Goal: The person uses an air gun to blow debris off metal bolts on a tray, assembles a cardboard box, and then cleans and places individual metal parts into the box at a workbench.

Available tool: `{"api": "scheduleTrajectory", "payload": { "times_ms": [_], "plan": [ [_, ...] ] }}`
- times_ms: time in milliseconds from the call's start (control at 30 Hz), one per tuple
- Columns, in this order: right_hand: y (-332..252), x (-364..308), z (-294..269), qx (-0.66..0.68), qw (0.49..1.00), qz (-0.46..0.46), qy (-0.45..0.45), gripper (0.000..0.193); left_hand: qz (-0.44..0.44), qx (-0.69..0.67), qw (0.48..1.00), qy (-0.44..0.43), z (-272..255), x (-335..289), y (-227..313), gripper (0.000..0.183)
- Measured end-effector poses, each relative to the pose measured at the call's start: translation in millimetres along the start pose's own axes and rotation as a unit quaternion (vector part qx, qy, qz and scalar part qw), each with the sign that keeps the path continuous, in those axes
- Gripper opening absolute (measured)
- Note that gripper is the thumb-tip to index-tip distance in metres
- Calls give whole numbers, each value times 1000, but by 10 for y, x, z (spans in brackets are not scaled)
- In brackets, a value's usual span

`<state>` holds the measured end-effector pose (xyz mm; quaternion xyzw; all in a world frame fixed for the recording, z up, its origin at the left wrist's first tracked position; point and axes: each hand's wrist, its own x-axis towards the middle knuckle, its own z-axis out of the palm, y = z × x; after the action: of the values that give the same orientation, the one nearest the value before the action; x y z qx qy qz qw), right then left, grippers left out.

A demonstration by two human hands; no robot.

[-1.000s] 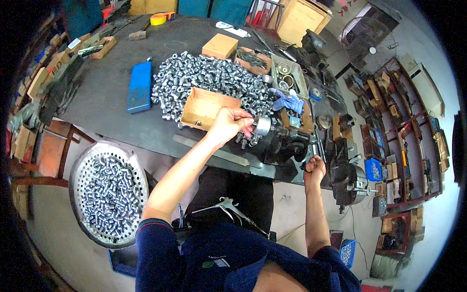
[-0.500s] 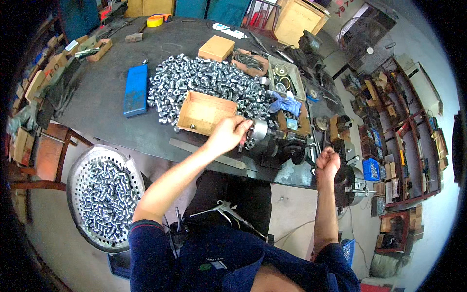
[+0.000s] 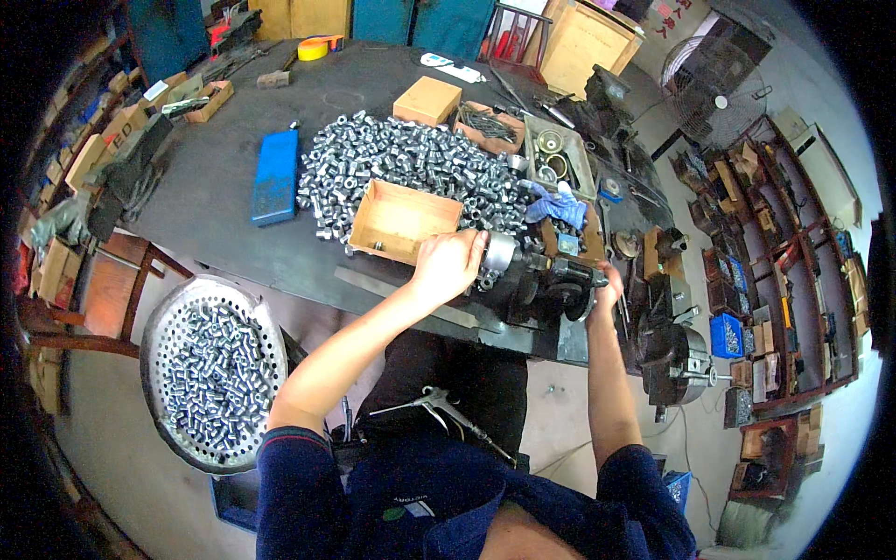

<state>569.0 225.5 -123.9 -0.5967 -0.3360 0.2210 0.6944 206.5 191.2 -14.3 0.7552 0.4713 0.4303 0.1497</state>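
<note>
"So, where are the 2 hands?"

"The left hand (image 3: 448, 266) is up against the left end of the silver cylinder (image 3: 502, 252), fingers bent and mostly closed. I cannot tell whether a small part is pinched between them."

"And the right hand (image 3: 607, 289)?"

"It's at the far right end of the dark device (image 3: 558, 287) that carries the cylinder, at the near edge of the workbench (image 3: 210, 191). Its fingers are curled, but I cannot tell if they grip anything."

"What lies around them?"

"Just beyond the left hand, 1 open cardboard box (image 3: 401, 229) sits tilted against a big heap of metal fittings (image 3: 401, 154). A blue case (image 3: 275, 177) lies left of the heap, and a blue glove (image 3: 562, 207) is behind the device."

"Anything lower down?"

"A perforated metal bowl (image 3: 273, 322), left of the person, holds more fittings. Near the lap there's 1 silver air gun (image 3: 437, 399), well apart from both hands."
</note>
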Motion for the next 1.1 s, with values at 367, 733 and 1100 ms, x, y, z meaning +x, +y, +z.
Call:
{"api": "scheduleTrajectory", "payload": {
  "times_ms": [367, 733, 1100],
  "plan": [
    [-579, -895, -403, 211, 953, 215, -35, 13, -10, 9, 1000, -14, -40, 7, 60, 35],
    [-697, -13, 268, 131, 986, 95, -34, 13, -25, 4, 998, -50, -131, 74, 0, 36],
    [-946, -1024, -494, 248, 964, 74, -65, 16, -51, -13, 996, -68, -178, 81, 17, 39]
  ]
}}
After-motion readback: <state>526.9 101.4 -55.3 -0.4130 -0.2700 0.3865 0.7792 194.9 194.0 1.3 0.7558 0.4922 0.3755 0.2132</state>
